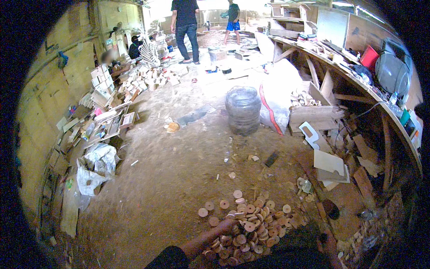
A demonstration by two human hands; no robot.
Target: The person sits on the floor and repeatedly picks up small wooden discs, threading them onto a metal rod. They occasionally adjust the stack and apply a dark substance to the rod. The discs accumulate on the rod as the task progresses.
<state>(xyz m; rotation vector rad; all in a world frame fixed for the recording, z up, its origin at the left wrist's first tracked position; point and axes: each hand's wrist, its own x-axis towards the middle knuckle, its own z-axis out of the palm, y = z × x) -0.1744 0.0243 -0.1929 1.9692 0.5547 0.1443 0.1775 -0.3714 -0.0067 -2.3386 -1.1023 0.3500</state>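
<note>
A heap of small round wooden discs (257, 219), each with a hole in its middle, lies on the dirt floor in front of me. My left hand (229, 225) reaches in from the lower edge and touches the left side of the heap. Its fingers are hidden among the discs, so whether it grips one does not show. To the right of the heap, in dark shadow, is my right hand (326, 242); its fingers cannot be made out. A few loose discs, one of them a pale disc (203, 212), lie just left of the heap.
A dark plastic drum (242, 110) and a white sack (274, 103) stand ahead. Along the right runs a cluttered workbench (358, 78), with offcuts below. Wood pieces (143, 80) and a crumpled plastic bag (96, 166) line the left. Several people are farther back.
</note>
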